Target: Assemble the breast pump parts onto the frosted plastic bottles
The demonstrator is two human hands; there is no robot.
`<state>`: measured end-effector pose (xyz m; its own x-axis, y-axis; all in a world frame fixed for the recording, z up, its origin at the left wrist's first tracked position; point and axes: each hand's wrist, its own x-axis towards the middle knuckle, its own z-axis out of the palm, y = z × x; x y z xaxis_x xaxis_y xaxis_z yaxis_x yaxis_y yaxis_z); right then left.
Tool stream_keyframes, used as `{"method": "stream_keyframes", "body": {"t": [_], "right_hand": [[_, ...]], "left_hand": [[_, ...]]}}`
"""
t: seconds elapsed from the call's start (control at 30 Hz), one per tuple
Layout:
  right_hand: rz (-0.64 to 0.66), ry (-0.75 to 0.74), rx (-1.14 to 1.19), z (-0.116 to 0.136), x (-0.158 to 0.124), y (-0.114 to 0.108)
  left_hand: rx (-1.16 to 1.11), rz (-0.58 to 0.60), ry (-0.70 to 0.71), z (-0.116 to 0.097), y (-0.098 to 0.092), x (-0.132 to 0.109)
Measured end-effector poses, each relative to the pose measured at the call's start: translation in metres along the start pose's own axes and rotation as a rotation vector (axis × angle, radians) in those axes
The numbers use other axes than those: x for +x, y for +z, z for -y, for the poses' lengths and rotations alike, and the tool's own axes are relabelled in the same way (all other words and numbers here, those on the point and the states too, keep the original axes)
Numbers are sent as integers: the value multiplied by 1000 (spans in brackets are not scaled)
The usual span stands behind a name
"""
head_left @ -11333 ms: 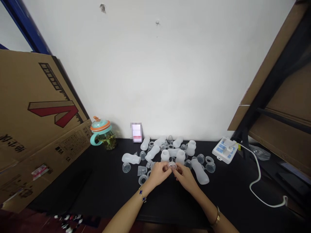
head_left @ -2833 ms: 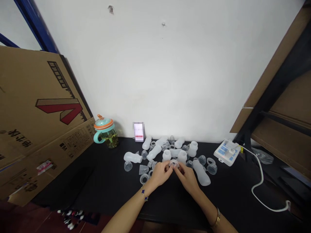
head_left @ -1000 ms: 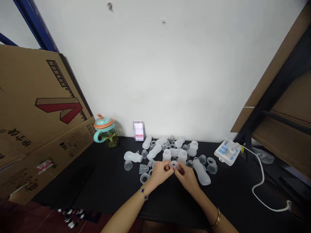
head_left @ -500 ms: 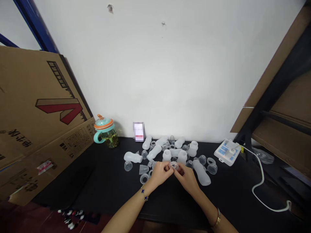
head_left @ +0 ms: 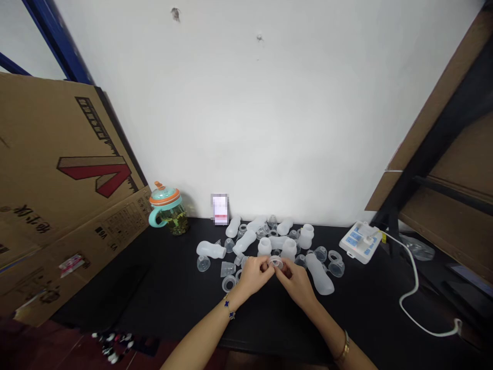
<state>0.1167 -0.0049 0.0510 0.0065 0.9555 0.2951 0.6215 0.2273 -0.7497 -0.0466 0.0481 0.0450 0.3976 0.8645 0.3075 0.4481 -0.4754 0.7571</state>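
Only the camera's view has clearly shifted since the earliest frame, leaving the items on the table slightly further right in it; both hands stay together at the same place among the parts. Bare fingertips of the left hand (head_left: 252,272) and the right hand (head_left: 296,279) pinch opposite sides of a small, translucent whitish plastic ring (head_left: 276,265), thumbs at its near edge. It is round and shallow, with a pale rim and a see-through middle; finer detail on it is too small to tell.

The ring is just in front of two upright, frosted white, narrow-necked plastic bottles (head_left: 264,247), above the matte black tabletop (head_left: 173,293). Near the right hand lies a long, curved, frosted white bottle (head_left: 320,276) on its side. Near the left forearm, a flat, translucent grey ring (head_left: 224,285) rests on the table, with a clear, ribbed plastic cup (head_left: 228,269) just behind it. Further left lies a clear, dome-shaped plastic cap (head_left: 203,263).
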Motion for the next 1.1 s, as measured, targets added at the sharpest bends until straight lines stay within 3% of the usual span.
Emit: {"method": "stream_keyframes", "body": {"t": [1.1], "right_hand": [[7,-3,17,-1,0,0]], "left_hand": [[7,22,-12,-5,-1,0]]}}
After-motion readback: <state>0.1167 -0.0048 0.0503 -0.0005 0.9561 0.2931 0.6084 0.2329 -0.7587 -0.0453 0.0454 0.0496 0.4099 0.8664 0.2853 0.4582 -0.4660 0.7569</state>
